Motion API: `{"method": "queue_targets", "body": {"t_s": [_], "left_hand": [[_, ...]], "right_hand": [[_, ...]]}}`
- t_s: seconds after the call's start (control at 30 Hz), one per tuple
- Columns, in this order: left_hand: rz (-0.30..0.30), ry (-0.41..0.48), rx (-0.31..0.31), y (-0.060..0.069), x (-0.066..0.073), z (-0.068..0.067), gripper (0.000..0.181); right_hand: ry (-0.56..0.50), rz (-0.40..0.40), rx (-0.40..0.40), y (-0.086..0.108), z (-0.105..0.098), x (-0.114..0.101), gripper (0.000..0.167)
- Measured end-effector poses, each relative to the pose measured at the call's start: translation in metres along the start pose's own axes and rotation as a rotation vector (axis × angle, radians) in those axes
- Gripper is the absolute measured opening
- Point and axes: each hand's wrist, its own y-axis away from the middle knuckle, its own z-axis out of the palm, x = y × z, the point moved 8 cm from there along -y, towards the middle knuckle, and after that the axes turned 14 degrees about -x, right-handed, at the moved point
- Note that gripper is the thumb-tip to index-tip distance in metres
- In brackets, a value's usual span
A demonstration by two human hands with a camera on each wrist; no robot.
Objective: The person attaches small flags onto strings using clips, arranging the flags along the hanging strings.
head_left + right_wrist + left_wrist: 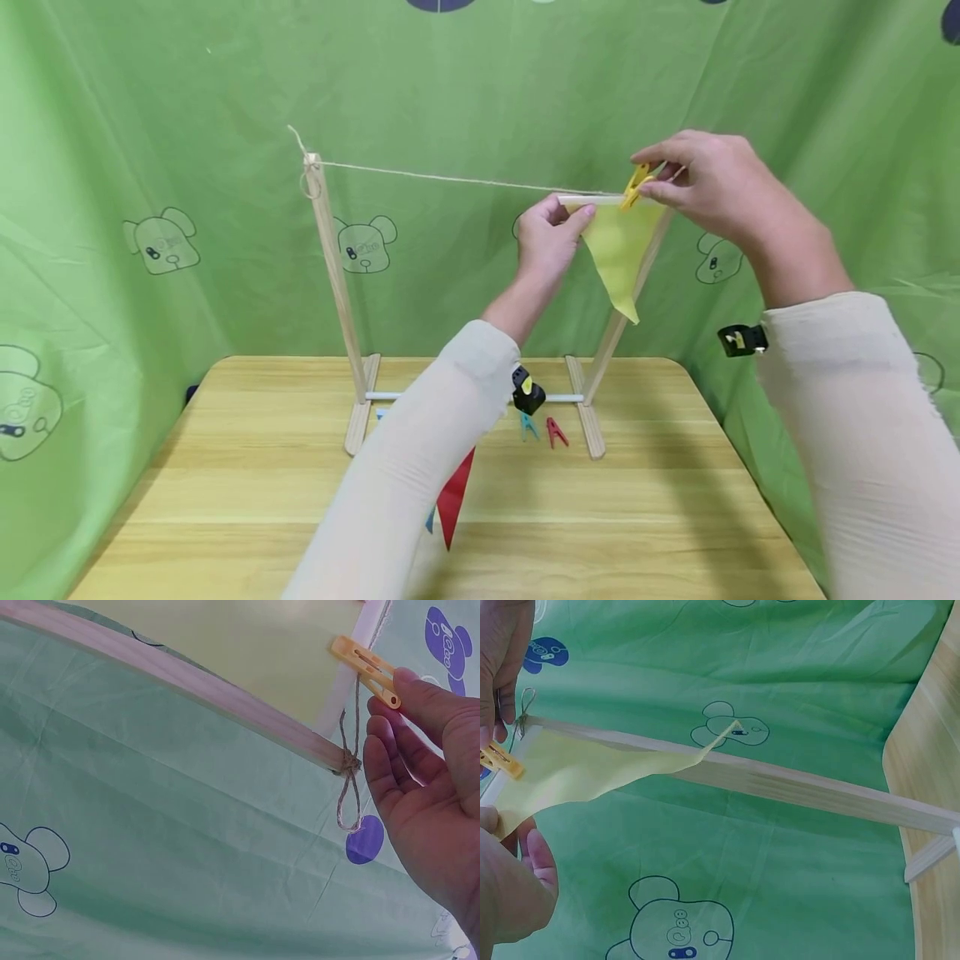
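Observation:
A yellow triangular pennant (621, 250) with a white top strip hangs point down at the right end of a string (450, 177). My left hand (549, 237) pinches the strip's left end between thumb and fingers. Near the strip's right part, my right hand (708, 179) pinches a yellow clothespin (636, 185) by its handle end. In the right wrist view the clothespin (365, 669) lies across the white strip, beside the string. The left wrist view shows the pennant (592, 769) sideways; whether the clothespin's tips grip the string cannot be made out.
The string runs between a left wooden post (335, 275) and a right wooden post (611, 337). A blue clothespin (529, 426) and a red clothespin (557, 432) lie on the wooden table (637, 483). A red pennant (454, 500) is partly hidden by my left sleeve. Green cloth (480, 83) hangs behind.

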Motion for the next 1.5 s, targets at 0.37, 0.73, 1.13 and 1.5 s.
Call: {"method": "queue_targets", "body": {"t_s": [0.37, 0.73, 1.13, 1.5], "left_hand": [[-0.03, -0.026, -0.023, -0.003, -0.005, -0.004, 0.017], [-0.012, -0.053, -0.044, -0.001, -0.006, -0.009, 0.017], [0.015, -0.042, -0.06, 0.011, -0.006, -0.03, 0.032], [0.057, -0.096, -0.11, 0.031, -0.006, -0.045, 0.035]], "right_hand": [[-0.022, -0.015, -0.012, -0.003, 0.006, -0.003, 0.044], [-0.054, 0.019, 0.032, 0.001, 0.005, 0.0, 0.052], [-0.139, 0.007, 0.221, 0.029, 0.011, 0.001, 0.055], [-0.21, -0.038, 0.396, 0.053, 0.038, 0.002, 0.054]]}}
